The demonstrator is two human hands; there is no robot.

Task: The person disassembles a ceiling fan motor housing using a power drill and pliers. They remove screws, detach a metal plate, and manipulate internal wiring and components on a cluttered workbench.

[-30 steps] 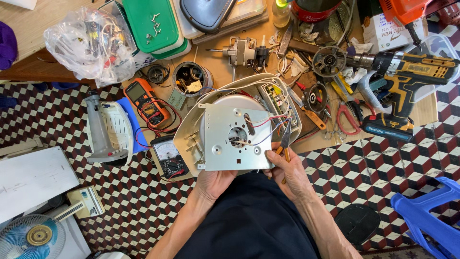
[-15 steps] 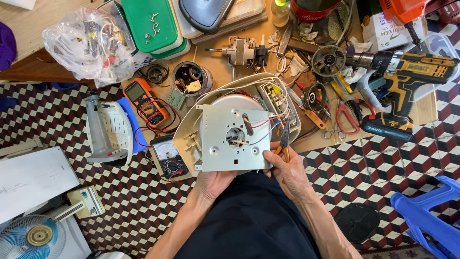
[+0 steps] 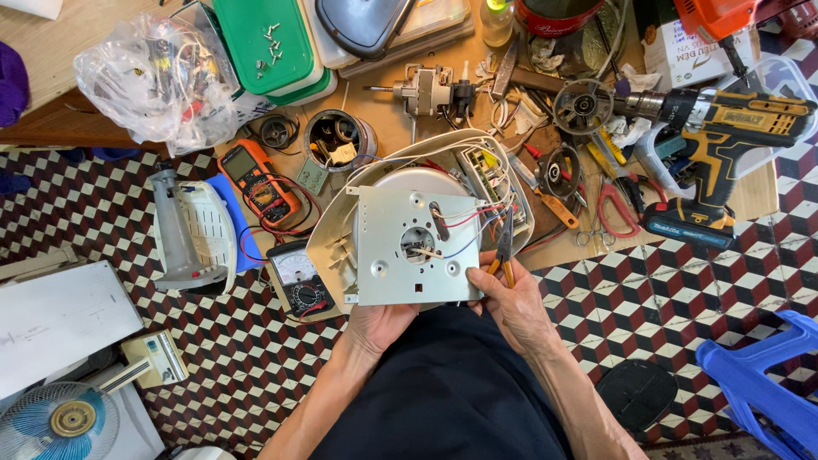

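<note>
Looking down from the head camera, the middle of the frame is filled by a white appliance housing with a square grey metal plate on top, resting at the near edge of a low wooden workboard over a checkered floor. The left hand grips the plate's lower edge from underneath, fingers curled out of sight beneath it. The right hand is closed around the orange handles of a small pair of pliers, whose dark tip points up toward the red, white and blue wires running from the plate's centre hole to a circuit board at the housing's right edge. To the left of the housing lie an orange multimeter and, lower, an analogue meter, just beside a white plastic part. At upper left sits a clear bag of parts and a green lid with loose screws. Above the housing, near the top centre, lies a small motor with a shaft. At the right, a yellow and black cordless drill lies on the board, with red-handled scissors just left of its base. A blue plastic stool shows at lower right, and a fan at lower left.
</note>
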